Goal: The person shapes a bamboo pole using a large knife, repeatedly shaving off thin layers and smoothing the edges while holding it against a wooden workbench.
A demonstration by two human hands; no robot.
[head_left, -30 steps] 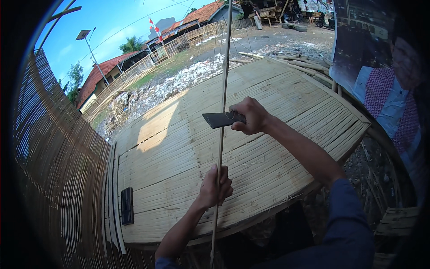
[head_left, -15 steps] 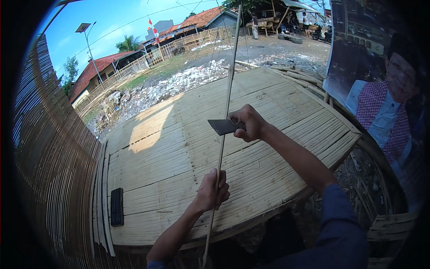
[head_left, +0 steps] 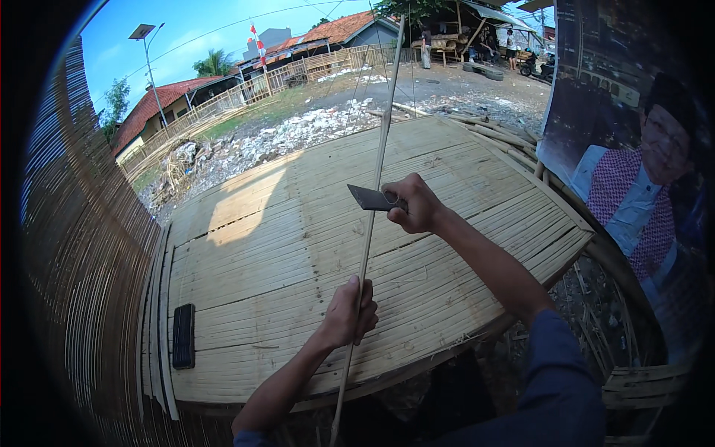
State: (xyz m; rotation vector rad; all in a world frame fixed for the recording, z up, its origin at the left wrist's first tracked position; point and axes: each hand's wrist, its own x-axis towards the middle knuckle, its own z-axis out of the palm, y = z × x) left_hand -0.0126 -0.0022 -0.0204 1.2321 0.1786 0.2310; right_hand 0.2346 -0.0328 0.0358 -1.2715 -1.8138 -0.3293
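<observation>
A long, thin bamboo strip [head_left: 382,141] rises slanting from the lower edge, its far end pointing away from me. My left hand [head_left: 348,316] is closed around its lower part, fingers wrapped. Farther up, my right hand [head_left: 415,203] grips a dark, flat knife [head_left: 368,198] with a slanted, pointed blade. The blade lies across the strip and appears to touch it; the knife's handle is mostly hidden in my fist. Under both hands spreads a platform of split bamboo slats [head_left: 261,290].
A black phone-like object [head_left: 183,335] lies at the platform's left edge. A woven bamboo screen [head_left: 89,223] stands at left, a printed banner [head_left: 596,141] at right. Bamboo poles [head_left: 503,138] lie beyond the far right corner. Farther off are rubble [head_left: 298,123], a fence and people.
The knife has shifted slightly up the strip and its blade tilts a little differently. My left hand keeps its grip. The whole view has shifted slightly.
</observation>
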